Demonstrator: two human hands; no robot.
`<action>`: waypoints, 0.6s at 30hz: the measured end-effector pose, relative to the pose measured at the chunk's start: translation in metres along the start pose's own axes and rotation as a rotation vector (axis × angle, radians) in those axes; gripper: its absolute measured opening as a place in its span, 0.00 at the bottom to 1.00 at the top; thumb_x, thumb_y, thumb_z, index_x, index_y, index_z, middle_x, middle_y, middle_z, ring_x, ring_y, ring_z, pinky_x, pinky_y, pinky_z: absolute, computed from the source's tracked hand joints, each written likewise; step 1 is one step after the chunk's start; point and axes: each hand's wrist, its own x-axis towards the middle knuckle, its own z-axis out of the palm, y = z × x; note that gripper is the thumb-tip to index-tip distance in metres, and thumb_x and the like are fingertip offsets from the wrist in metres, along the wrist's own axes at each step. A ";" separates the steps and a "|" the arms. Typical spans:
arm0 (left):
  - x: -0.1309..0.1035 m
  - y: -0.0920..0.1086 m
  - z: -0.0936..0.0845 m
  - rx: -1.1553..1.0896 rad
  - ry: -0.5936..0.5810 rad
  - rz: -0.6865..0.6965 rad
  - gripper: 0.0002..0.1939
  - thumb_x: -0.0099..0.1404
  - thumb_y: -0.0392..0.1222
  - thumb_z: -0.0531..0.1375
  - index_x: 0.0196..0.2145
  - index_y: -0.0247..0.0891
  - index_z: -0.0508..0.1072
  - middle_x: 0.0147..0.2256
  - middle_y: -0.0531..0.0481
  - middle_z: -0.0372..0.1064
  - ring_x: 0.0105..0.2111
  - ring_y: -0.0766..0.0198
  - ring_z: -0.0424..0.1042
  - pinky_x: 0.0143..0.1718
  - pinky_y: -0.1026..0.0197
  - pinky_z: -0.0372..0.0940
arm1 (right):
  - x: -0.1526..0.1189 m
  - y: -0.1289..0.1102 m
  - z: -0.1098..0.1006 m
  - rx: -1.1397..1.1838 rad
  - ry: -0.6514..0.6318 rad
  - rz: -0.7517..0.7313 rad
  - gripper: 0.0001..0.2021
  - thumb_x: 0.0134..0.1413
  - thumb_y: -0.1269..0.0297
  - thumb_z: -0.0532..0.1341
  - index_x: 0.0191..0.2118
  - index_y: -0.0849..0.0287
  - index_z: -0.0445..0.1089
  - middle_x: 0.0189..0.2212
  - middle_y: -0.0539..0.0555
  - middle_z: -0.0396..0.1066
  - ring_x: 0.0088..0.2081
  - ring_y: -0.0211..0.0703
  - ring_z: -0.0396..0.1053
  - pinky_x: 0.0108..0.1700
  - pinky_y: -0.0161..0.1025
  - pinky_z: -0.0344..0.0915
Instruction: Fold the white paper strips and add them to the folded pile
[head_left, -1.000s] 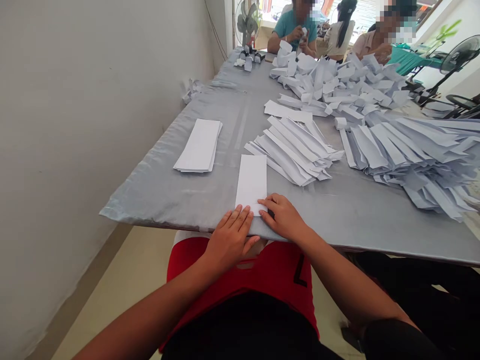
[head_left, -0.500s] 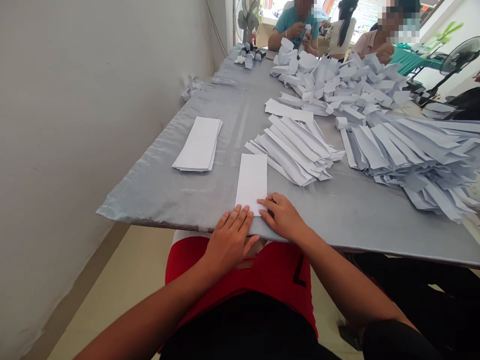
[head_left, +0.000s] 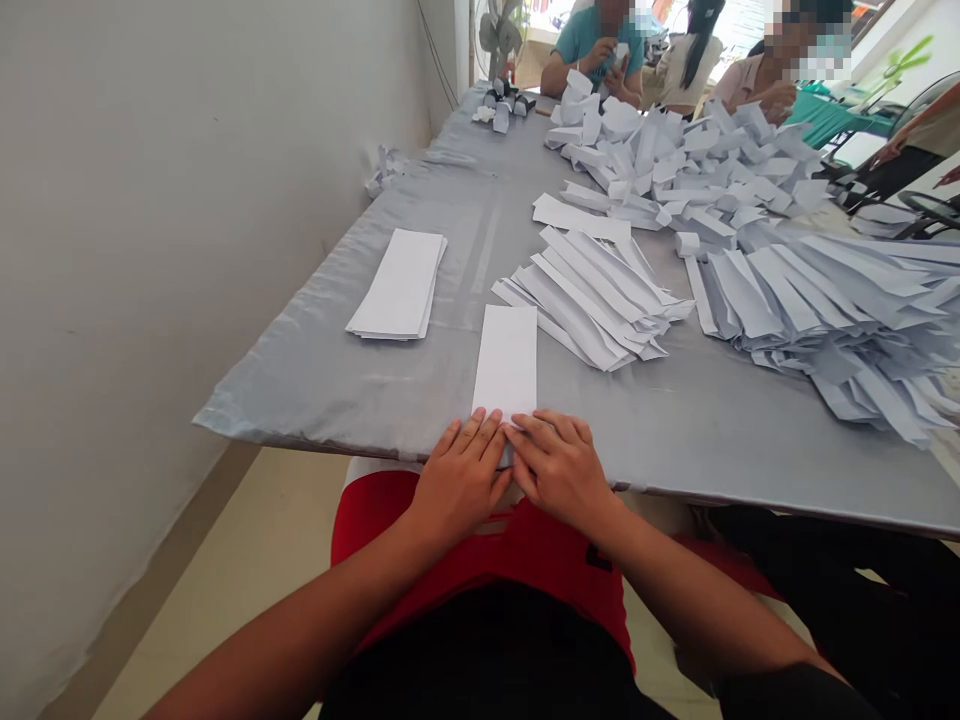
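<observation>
A flat white paper strip (head_left: 507, 355) lies upright to me at the table's near edge. My left hand (head_left: 463, 470) rests on its lower left end, fingers stretched out and flat. Beside it my right hand (head_left: 559, 462) lies on the lower right end with its fingers extended, the fingertips of both hands almost meeting. The paper's bottom edge is hidden beneath the fingers. To the left sits a neat stack of white paper (head_left: 399, 285). A fanned pile of folded paper strips (head_left: 592, 300) lies just to the right.
A larger heap of folded strips (head_left: 832, 310) covers the right side, and a mound of folded paper pieces (head_left: 675, 160) fills the far side. A grey cloth (head_left: 300, 370) covers the table. Several people sit beyond it. A wall (head_left: 187, 200) runs along the left.
My right hand has moved down and slightly left, from the paper's right edge to its bottom end beside my left hand. The left hand stays in place. An arm appears at far right.
</observation>
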 end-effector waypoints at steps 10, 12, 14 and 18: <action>-0.005 -0.006 -0.004 0.018 0.017 -0.013 0.25 0.75 0.47 0.50 0.60 0.30 0.70 0.60 0.35 0.68 0.60 0.46 0.68 0.59 0.44 0.63 | -0.017 0.013 -0.005 -0.096 -0.008 0.058 0.13 0.67 0.64 0.58 0.51 0.52 0.77 0.51 0.51 0.78 0.58 0.54 0.68 0.56 0.51 0.52; -0.008 -0.012 -0.006 0.064 0.040 -0.014 0.23 0.75 0.44 0.49 0.58 0.30 0.72 0.58 0.37 0.70 0.59 0.46 0.70 0.57 0.43 0.63 | -0.020 0.016 -0.007 -0.106 -0.008 0.061 0.13 0.67 0.64 0.58 0.51 0.52 0.77 0.51 0.51 0.78 0.58 0.53 0.69 0.56 0.51 0.52; -0.010 -0.018 -0.010 0.095 0.042 -0.001 0.22 0.76 0.42 0.48 0.57 0.31 0.74 0.58 0.39 0.71 0.59 0.47 0.70 0.57 0.43 0.64 | -0.021 0.017 -0.008 -0.116 -0.014 0.052 0.12 0.68 0.64 0.58 0.51 0.52 0.77 0.51 0.51 0.78 0.58 0.53 0.68 0.56 0.51 0.52; -0.010 -0.028 -0.016 0.116 0.026 0.015 0.21 0.76 0.41 0.47 0.55 0.35 0.75 0.56 0.43 0.73 0.58 0.48 0.71 0.58 0.43 0.63 | -0.021 0.016 -0.009 -0.121 -0.027 0.055 0.13 0.68 0.63 0.58 0.52 0.51 0.76 0.52 0.51 0.78 0.58 0.53 0.68 0.56 0.50 0.53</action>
